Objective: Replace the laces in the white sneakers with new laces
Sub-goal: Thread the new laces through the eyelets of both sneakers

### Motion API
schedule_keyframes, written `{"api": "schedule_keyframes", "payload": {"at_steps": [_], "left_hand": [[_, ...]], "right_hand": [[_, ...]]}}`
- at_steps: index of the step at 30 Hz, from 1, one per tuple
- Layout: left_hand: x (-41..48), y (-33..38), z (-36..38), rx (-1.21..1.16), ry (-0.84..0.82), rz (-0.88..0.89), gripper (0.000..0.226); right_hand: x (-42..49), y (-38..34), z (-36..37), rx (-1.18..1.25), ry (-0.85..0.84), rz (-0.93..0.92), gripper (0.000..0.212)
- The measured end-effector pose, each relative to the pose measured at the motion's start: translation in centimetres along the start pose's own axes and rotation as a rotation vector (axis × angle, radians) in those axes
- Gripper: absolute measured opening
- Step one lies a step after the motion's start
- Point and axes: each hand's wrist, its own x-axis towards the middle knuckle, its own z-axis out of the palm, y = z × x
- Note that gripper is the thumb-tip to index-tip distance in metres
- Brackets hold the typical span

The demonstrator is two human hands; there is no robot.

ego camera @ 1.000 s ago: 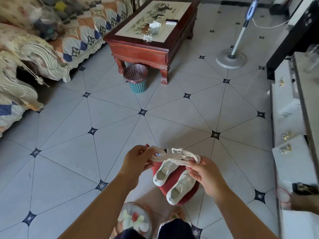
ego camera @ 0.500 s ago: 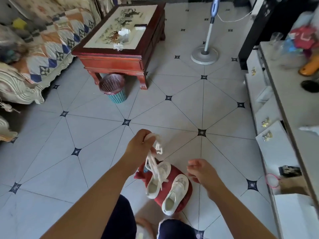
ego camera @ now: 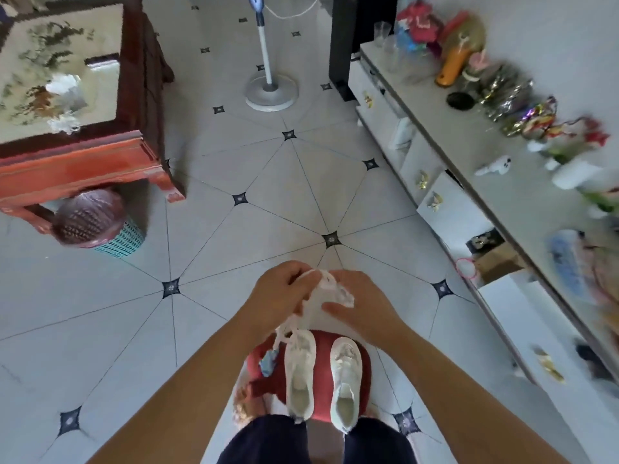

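Two white sneakers, the left one (ego camera: 299, 373) and the right one (ego camera: 345, 380), stand side by side on a round red stool (ego camera: 365, 363) just in front of my knees, toes pointing away from me. Above their toes I hold a bundle of white laces (ego camera: 330, 293) in both hands. My left hand (ego camera: 281, 296) grips the bundle's left side, and a strand hangs from it down to the left sneaker. My right hand (ego camera: 361, 306) holds the right side with thumb and curled fingers.
A red wooden coffee table (ego camera: 83, 162) stands at the far left with a teal waste basket (ego camera: 100, 226) under its corner. A fan stand (ego camera: 269, 92) is ahead. A long white cabinet (ego camera: 469, 209) with cluttered top runs along the right.
My right hand, which hung free half a second ago, has come up and taken hold of the laces beside my left hand. The view has swung to the right.
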Motion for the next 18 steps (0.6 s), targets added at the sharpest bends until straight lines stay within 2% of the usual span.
{"api": "schedule_keyframes", "payload": {"at_steps": [2,5,9,14,18], "left_hand": [[1.5,-1.3,-1.6,-0.032,-0.017,-0.003,0.021],[3.3,-4.0,-2.9,0.031,0.001,-0.026,0.032],[5.8,-9.0,-1.9,0.115,0.023,-0.074,0.035],[10.1,-17.2,1.5,0.138,0.064,-0.104,0.035],[14.3,-25.1,4.5,0.160,0.052,-0.101,0.031]], "right_hand": [[1.6,-0.4,1.3,-0.055,0.002,0.035,0.006],[3.0,0.9,3.0,-0.050,0.029,0.108,0.012],[4.4,5.1,4.9,0.033,0.010,0.172,0.006],[6.8,12.9,7.4,0.259,-0.034,0.270,0.011],[9.2,20.5,10.2,0.332,-0.046,0.313,0.015]]}}
